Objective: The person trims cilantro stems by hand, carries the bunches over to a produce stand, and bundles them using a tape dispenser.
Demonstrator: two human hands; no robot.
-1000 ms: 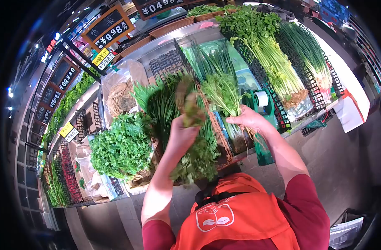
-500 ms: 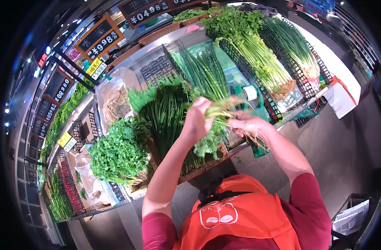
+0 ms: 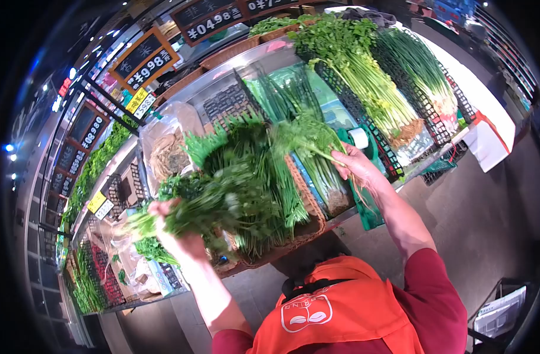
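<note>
My left hand (image 3: 178,236) is closed round the stems of a leafy green bunch (image 3: 223,200), blurred by motion, its leaves pointing right over the cilantro pile and the chives. Pale roots stick out on the left of that hand. My right hand (image 3: 357,164) grips the stem ends of a smaller herb bunch (image 3: 308,137), whose leaves lie over the long green onions (image 3: 332,180). Thin roots hang below my right hand. Between my hands, dark green chives (image 3: 276,189) fill a brown wicker basket (image 3: 317,219).
Celery (image 3: 370,88) and scallions (image 3: 420,74) lie in black crates at the back right. A green tape dispenser (image 3: 370,147) stands beside my right hand. A plastic bag (image 3: 169,141) sits at the back left. Price signs (image 3: 145,59) hang behind, and a white box (image 3: 488,141) is at the right.
My left hand has swung from the middle to the left with a leafy bunch. My right hand has separated from it and still holds its smaller bunch, now slightly higher.
</note>
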